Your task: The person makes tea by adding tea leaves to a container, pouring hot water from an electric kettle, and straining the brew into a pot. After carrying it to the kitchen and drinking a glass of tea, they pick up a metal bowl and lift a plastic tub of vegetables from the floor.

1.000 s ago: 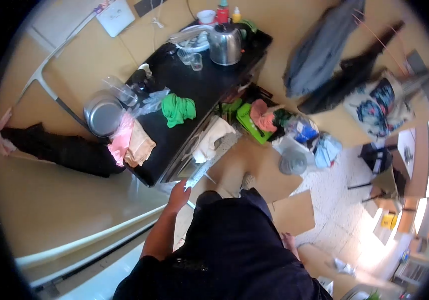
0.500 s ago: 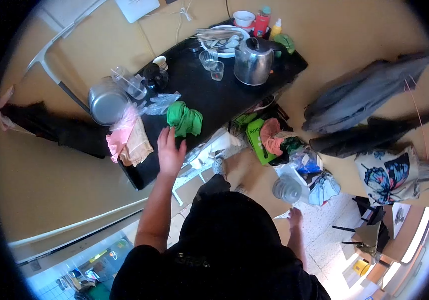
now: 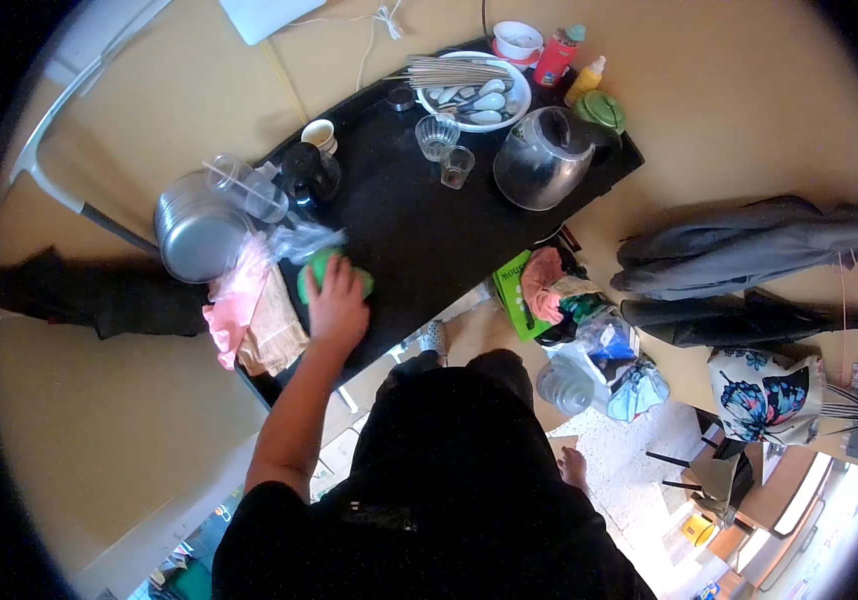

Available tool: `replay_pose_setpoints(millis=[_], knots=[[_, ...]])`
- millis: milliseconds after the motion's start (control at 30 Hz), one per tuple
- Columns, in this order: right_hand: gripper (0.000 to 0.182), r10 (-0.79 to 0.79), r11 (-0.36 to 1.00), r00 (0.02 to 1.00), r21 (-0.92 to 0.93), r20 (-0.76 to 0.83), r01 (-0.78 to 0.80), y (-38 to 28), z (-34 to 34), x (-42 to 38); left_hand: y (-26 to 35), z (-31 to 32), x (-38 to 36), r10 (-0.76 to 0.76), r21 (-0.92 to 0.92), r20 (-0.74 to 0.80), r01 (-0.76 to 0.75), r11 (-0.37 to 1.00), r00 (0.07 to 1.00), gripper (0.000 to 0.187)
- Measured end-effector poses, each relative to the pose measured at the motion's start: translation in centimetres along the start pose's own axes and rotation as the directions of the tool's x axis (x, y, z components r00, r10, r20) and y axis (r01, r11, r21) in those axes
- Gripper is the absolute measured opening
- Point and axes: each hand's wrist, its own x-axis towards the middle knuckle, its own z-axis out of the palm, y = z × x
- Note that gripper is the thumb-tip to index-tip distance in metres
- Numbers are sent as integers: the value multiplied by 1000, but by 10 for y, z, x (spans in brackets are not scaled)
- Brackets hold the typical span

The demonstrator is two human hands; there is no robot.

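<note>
On the black tabletop, my left hand lies over a bunched green cloth, its fingers curled around it and hiding much of it. A crumpled clear plastic bag sits just behind the cloth. Left of my hand, a pink cloth and a beige cloth drape at the table's left end. My right hand hangs low at my side, away from the table. Its fingers look loosely apart, with nothing seen in them.
A black table holds metal pans, a dark jug, glasses, a bowl of spoons and chopsticks and a metal kettle. Below right are a clear jar and hanging dark clothes.
My left hand has moved onto the green cloth and closed over it; the cloth is pressed flatter and further left. The view has shifted, and my right hand still hangs at my side.
</note>
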Motion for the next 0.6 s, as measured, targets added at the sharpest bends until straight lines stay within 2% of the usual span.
replay_pose_setpoints(millis=[67, 100, 133, 167, 200, 267, 300, 333, 367, 400, 433, 467, 500, 533, 600], knots=[[40, -16, 995, 1000, 94, -13, 17, 17, 5, 17, -36, 22, -21, -86, 44, -32, 87, 995, 996, 57], [39, -92, 992, 996, 85, -4, 92, -2, 2, 18, -43, 13, -26, -123, 80, -26, 125, 989, 992, 54], [37, 89, 986, 996, 139, 6, -89, -22, 0, 20, -48, 4, -28, -135, 28, -8, 135, 990, 991, 55], [35, 267, 945, 964, 193, 17, -265, -85, 4, 3, -52, -8, -28, -146, -25, 10, 146, 989, 989, 55], [35, 273, 947, 962, 182, -15, -266, -103, 11, 5, -54, -17, -26, -154, -80, 27, 156, 985, 988, 56], [35, 283, 951, 955, 152, -85, -268, -98, 15, 32, -42, -35, -12, -196, -220, -158, 159, 962, 968, 61], [35, 219, 913, 976, 352, 0, -205, -47, 4, 74, -40, -38, 3, -237, -308, -246, 156, 939, 940, 61], [35, 145, 971, 988, 197, -51, -133, -54, 3, 83, -38, -40, 19, -283, -392, -327, 143, 909, 902, 62], [35, 65, 998, 994, 33, -88, -62, -65, 6, 93, -39, -39, 40, -332, -405, -457, 139, 904, 825, 61], [36, -22, 991, 994, -132, -110, 7, -73, 5, 99, -47, -30, 61, -420, -467, -483, 180, 866, 768, 63], [39, 111, 994, 984, -19, 142, -109, -42, -15, 150, -55, -17, 82, -503, -529, -502, 211, 822, 704, 64], [40, 21, 994, 992, -112, 124, -7, -36, -12, 170, -65, -4, 102, -626, -586, -397, 339, 736, 672, 63], [42, -71, 975, 992, -202, 108, 92, -37, -20, 182, -69, -12, 117, -714, -683, -191, 431, 589, 673, 56], [43, -163, 938, 983, -295, 91, 183, -39, -28, 194, -86, 11, 131, -719, -640, -138, 493, 589, 681, 49], [45, -189, 943, 976, -297, -105, 151, -130, -28, 163, -101, 36, 144, -706, -699, -35, 487, 523, 708, 48]])
